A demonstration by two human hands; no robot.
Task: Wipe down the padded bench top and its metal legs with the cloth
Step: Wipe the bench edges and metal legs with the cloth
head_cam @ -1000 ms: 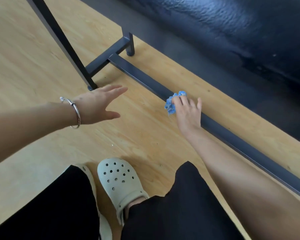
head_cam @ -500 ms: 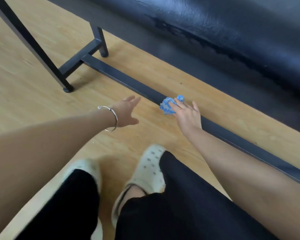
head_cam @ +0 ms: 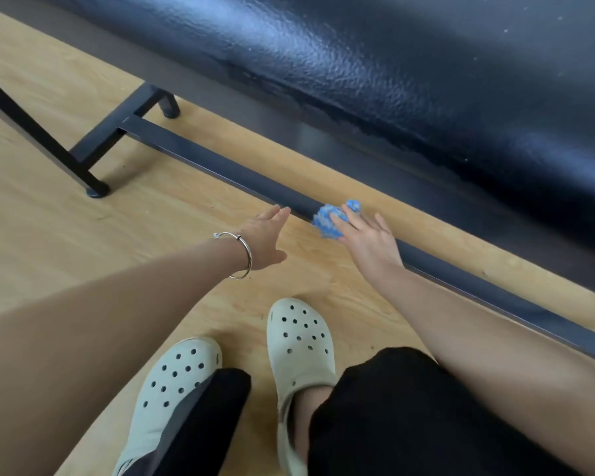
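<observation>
Fingers (head_cam: 337, 219) of the right hand (head_cam: 368, 242) are straight and slightly spread, pressing the bunched blue cloth (head_cam: 324, 224) onto the low metal rail (head_cam: 220, 166) of the bench frame. Left hand (head_cam: 265, 238): fingers extended together, holding nothing, tips just beside the rail, left of the cloth. Black padded worktop (head_cam: 392, 63) overhangs. End leg (head_cam: 83, 170) stands on the wood floor (head_cam: 49, 242).

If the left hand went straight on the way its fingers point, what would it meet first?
Probably the dark metal floor bar, just ahead of the left hand and beside the blue cloth; the hand's height above the floor is unclear.
</observation>
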